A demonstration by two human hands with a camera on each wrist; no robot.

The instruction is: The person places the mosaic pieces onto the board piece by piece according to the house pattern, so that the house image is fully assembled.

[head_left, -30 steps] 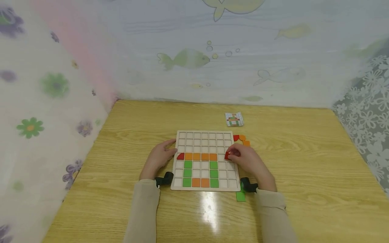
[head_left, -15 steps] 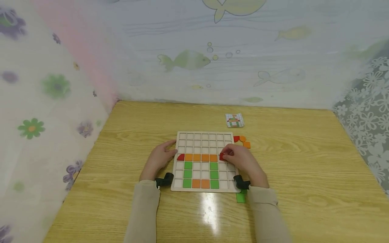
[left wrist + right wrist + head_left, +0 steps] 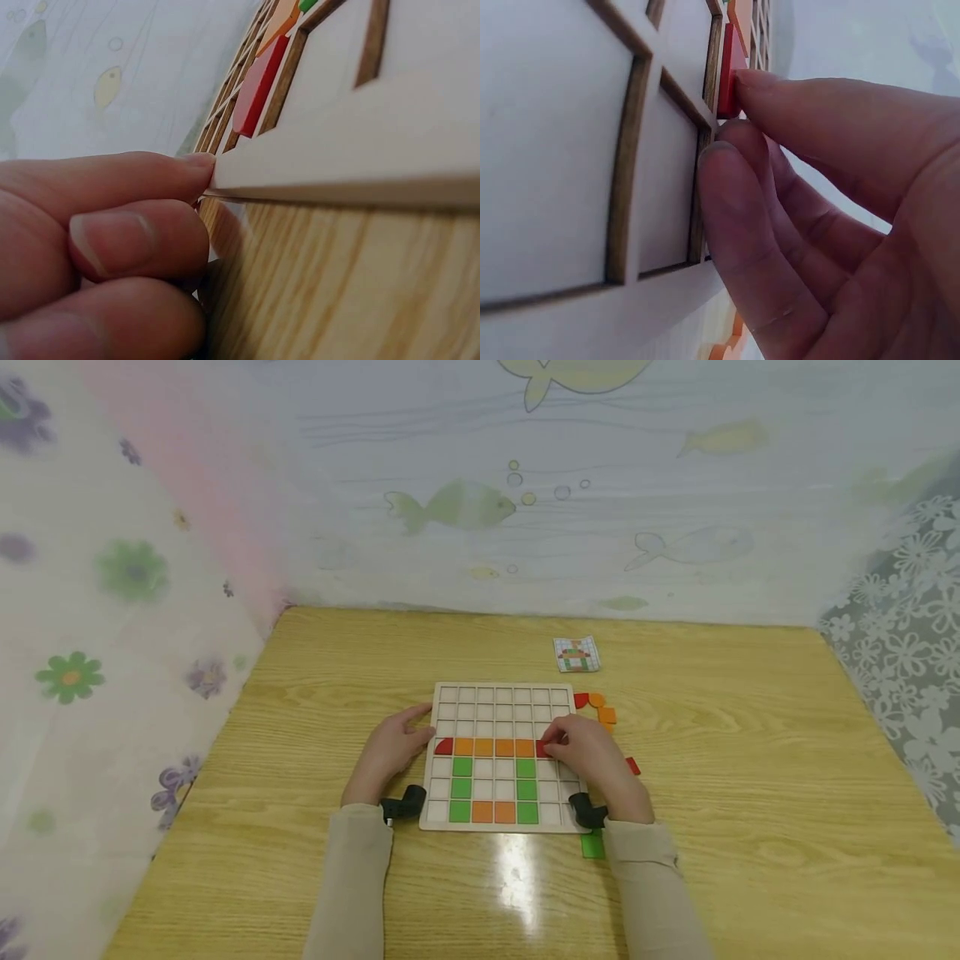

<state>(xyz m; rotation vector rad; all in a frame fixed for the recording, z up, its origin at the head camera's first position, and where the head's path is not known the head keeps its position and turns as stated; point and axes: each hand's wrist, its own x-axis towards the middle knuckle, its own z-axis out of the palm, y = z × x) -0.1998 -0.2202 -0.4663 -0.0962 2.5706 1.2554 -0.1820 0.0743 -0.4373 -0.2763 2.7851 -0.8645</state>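
Observation:
A wooden grid board (image 3: 504, 827) lies flat on the table between my hands. My left hand (image 3: 388, 752) rests at its left edge, and in the left wrist view a fingertip touches the rim. My right hand (image 3: 596, 758) holds a red tile (image 3: 540, 748) at the right end of a row of orange tiles (image 3: 484, 747). In the right wrist view the thumb lies on this red tile (image 3: 729, 71), with curled fingers beside it. A red rounded tile (image 3: 444, 746) fills the row's left end. Green tiles (image 3: 462, 767) form two columns below, with two orange tiles (image 3: 493, 812) between them.
Behind the board lies a small pattern card (image 3: 576, 654). Loose red (image 3: 581, 700) and orange tiles (image 3: 607, 715) lie off its right edge. Another red tile (image 3: 633, 766) is partly behind my right hand, and a green tile (image 3: 592, 846) lies near the front right corner.
My right hand has moved left with the red tile, which now sits against the end of the orange row. A loose red tile has come into view behind the hand. The left hand stays put.

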